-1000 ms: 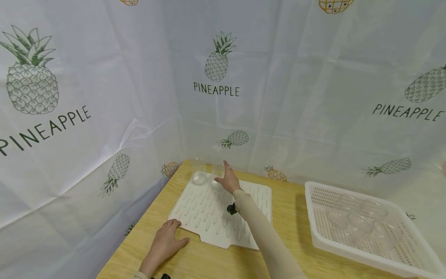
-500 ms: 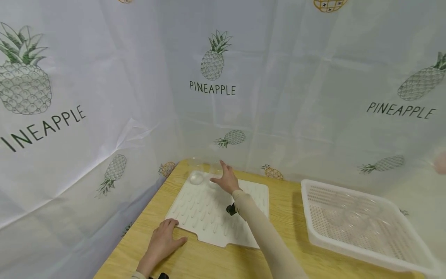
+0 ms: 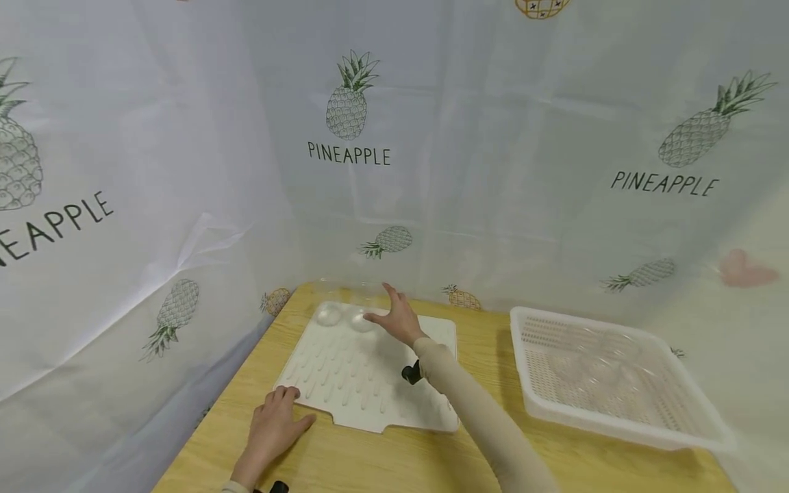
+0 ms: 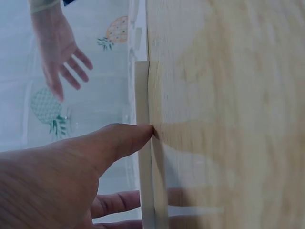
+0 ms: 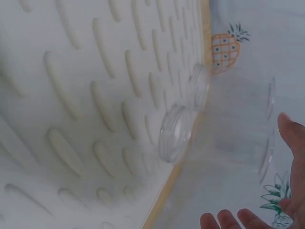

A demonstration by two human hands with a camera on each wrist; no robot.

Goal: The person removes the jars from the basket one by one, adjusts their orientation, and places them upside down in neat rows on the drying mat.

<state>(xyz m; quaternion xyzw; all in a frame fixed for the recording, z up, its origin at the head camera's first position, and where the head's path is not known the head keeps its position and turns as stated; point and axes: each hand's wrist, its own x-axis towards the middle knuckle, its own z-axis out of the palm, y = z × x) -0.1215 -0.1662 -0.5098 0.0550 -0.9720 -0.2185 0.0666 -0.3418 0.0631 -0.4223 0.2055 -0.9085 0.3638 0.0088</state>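
Two clear drinking glasses stand side by side at the far left of a white ridged drying mat (image 3: 370, 370). In the right wrist view, the nearer glass (image 5: 176, 133) and the other glass (image 5: 198, 88) show thick round bases on the mat. My right hand (image 3: 397, 318) is just right of the nearer glass, thumb and fingers spread, with a gap between them and its wall in the right wrist view. My left hand (image 3: 271, 424) rests at the mat's near left corner, its fingertips at the edge and its thumb (image 4: 128, 138) stretched out.
A white perforated basket (image 3: 629, 428) stands on the wooden table (image 3: 487, 424) to the right, with several clear glasses (image 3: 592, 373) lying in it. A pineapple-print curtain (image 3: 468, 171) encloses the table at the back and left.
The head view has swung to the right. My right hand has drawn away a little from the nearer glass, which stays standing on the mat. My left hand keeps its place at the corner.
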